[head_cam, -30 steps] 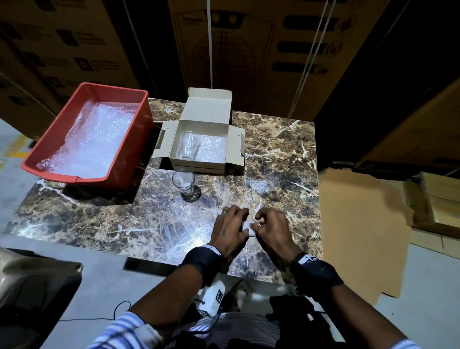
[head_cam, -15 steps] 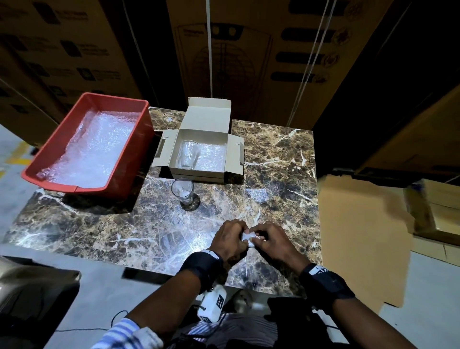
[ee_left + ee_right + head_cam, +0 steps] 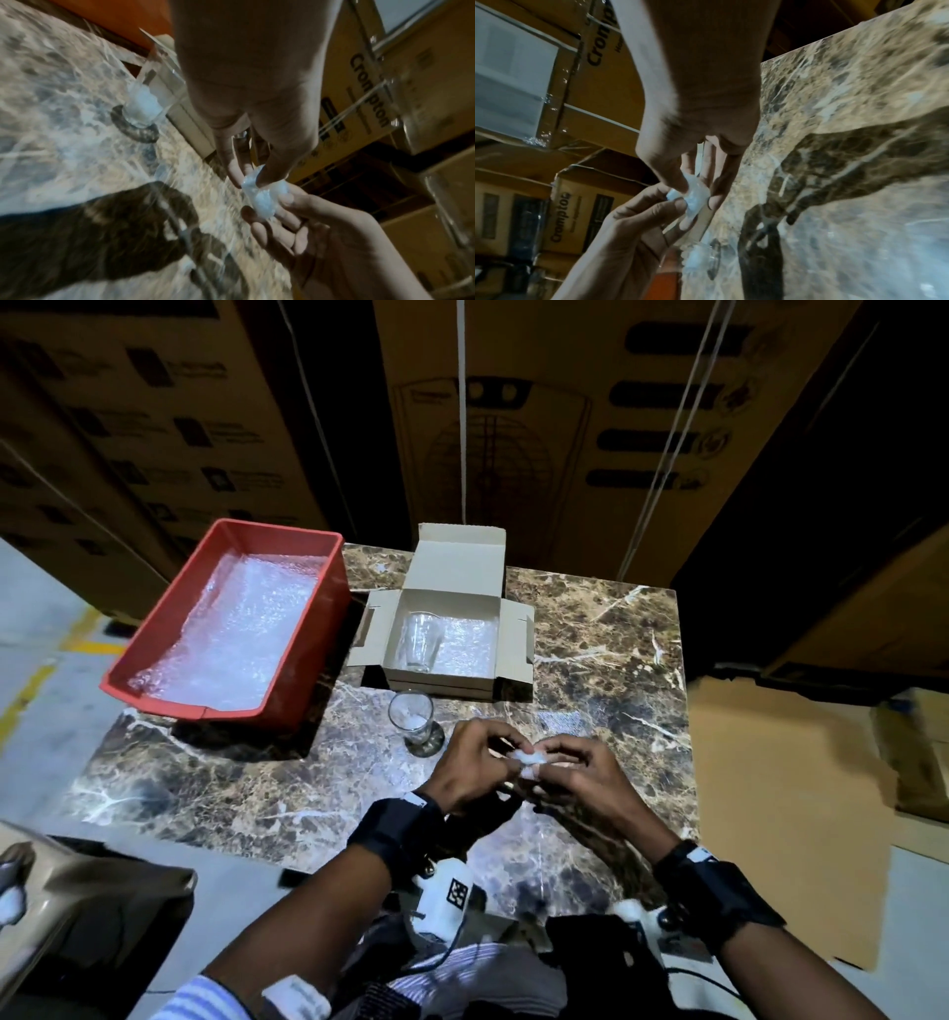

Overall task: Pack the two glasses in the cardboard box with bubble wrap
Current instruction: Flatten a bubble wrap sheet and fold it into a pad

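Bubble wrap wad has risen off the marble desk in the head view, the left hand and right hand each holding a pinching grip on it; one glass stands in the cardboard box, the other glass just in front, already part stuffed. Left wrist view: fingertips compress the wad. Right wrist view agrees; stuffing likely follows.

Two glasses, one cardboard box, one red bin, one bubble-wrap wad, two hands.

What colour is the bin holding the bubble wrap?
Red bin; clearest in the head view.
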